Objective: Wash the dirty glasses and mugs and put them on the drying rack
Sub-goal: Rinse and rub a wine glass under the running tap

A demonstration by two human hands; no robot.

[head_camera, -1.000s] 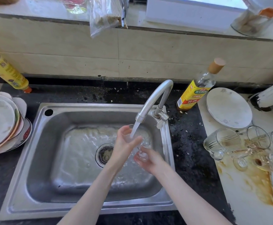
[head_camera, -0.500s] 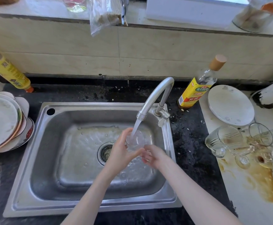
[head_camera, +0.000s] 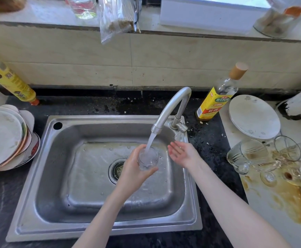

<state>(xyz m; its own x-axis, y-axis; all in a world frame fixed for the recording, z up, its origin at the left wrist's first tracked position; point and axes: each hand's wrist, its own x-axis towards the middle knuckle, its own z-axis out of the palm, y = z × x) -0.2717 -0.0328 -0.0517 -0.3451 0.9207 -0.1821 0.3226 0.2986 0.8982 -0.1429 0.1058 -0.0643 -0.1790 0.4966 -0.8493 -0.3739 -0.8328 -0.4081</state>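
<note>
My left hand (head_camera: 132, 170) grips a small clear glass (head_camera: 147, 159) upright over the steel sink (head_camera: 44, 176), under the water stream running from the tap (head_camera: 171, 108). The glass is filling with water. My right hand (head_camera: 181, 153) hovers to the right of the glass, palm up, fingers relaxed, holding nothing, just below the tap lever. On the stained white counter at the right lie several dirty glasses: a glass mug (head_camera: 244, 154) on its side, a tumbler (head_camera: 287, 148) and a stemmed glass (head_camera: 269, 174).
A white plate (head_camera: 253, 116) and a yellow-labelled bottle (head_camera: 216, 99) stand behind the dirty glasses. Stacked plates (head_camera: 3, 138) sit left of the sink, with a yellow bottle (head_camera: 8, 79) behind them. Brown spill (head_camera: 287, 197) covers the right counter. No drying rack is in view.
My right hand has let go of the glass and moved right and up toward the tap lever. My left hand now holds the glass alone under the stream.
</note>
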